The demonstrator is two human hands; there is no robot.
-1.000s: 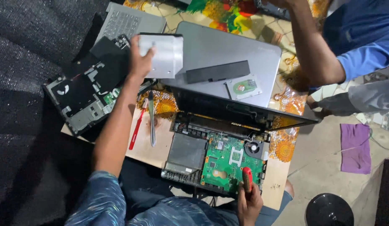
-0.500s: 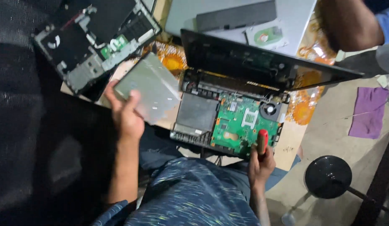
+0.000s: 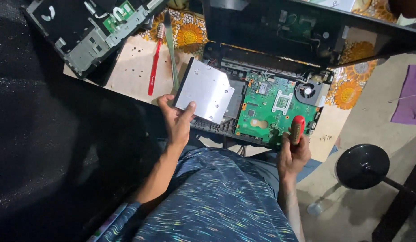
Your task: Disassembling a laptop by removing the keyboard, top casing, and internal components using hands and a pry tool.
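Optical drive (image 3: 204,90), a flat silver slab, is held at its near corner by the left hand (image 3: 176,117), thumb on top and fingers beneath, and is tilted over the near left part of the opened laptop base (image 3: 261,101) on the wooden board (image 3: 132,71). With so small a pinch at one corner, the drive could be judged likely to slip and strike the green motherboard (image 3: 273,105) just beside it. A red-handled screwdriver (image 3: 297,129) is gripped in the closed right hand (image 3: 293,154), its tip hidden at the board's near edge; a slip there could scratch traces. A red toothbrush (image 3: 155,62) and a second dismantled chassis (image 3: 89,27) lie toward the far left corner.
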